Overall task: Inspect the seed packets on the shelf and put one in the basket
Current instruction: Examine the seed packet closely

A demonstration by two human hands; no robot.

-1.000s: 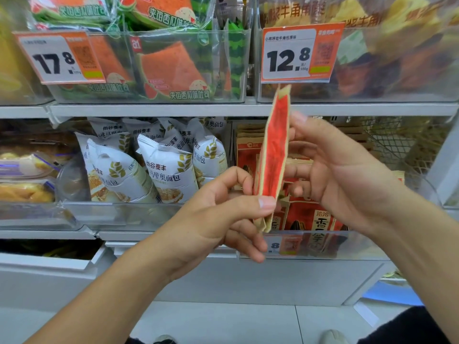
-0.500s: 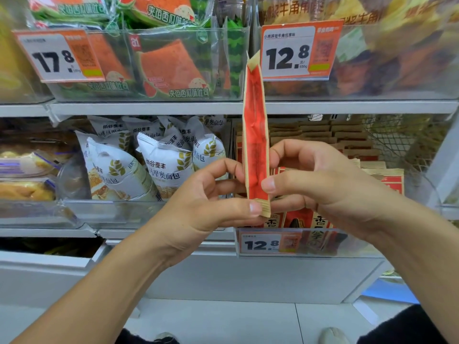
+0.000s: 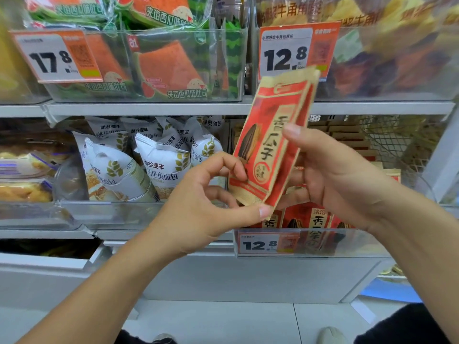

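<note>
A person holds one red and tan seed packet [image 3: 269, 145] up in front of the shelf [image 3: 173, 109], with its printed front turned toward the camera. The packet leans a little, its top edge tipped to the right and overlapping the lower edge of the orange price tag [image 3: 295, 49] marked 12.8.

The left hand [image 3: 211, 207] pinches the packet's bottom corner: the thumb lies under the lower edge and the curled index finger touches the front near the bottom left. The other fingers of that hand are curled loosely behind.

The right hand [image 3: 330, 175] grips the packet's right edge, with the thumb pressed on the front about halfway up and the fingers curled behind the packet.

Just below and behind the hands, more seed packets [image 3: 313, 219] of the same kind stand upright in a clear bin [image 3: 360, 242] on the lower shelf level, behind a second tag [image 3: 267, 243] that also reads 12.8. To the left of them, white bread bags [image 3: 154, 162] fill the next clear bin. On the level above, watermelon toast packs [image 3: 169, 68] sit behind a tag [image 3: 56, 57] marked 17.8. A wire basket [image 3: 387, 137] shows at the right, behind the right hand, on the same level as the seed packets.
</note>
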